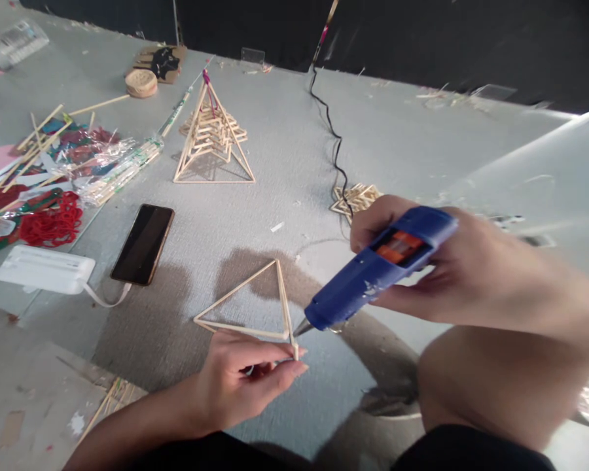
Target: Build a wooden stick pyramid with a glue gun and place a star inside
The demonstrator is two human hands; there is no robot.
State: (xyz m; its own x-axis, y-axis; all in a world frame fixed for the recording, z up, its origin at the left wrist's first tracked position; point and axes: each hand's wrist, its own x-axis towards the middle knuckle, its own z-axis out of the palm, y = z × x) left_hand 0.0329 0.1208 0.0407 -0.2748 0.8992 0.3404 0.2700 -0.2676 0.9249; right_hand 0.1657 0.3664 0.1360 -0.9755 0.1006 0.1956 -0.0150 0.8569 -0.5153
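Glue gun sits in the right hand, fingers wrapped round its blue body, nozzle tipped down so the tip lands right at the near corner of the stick triangle. The left hand pinches that same corner between thumb and fingertips, which looks like it keeps the joint steady on the grey floor while the nozzle touches it. The rest of the triangle lies flat, pointing away from the person.

Further back stands a finished stick pyramid, well apart. As for containers, just clear plastic bags on the left, with sticks and colourful bits inside; can't tell exactly what. A phone lies nearby, cabled to a white power bank.
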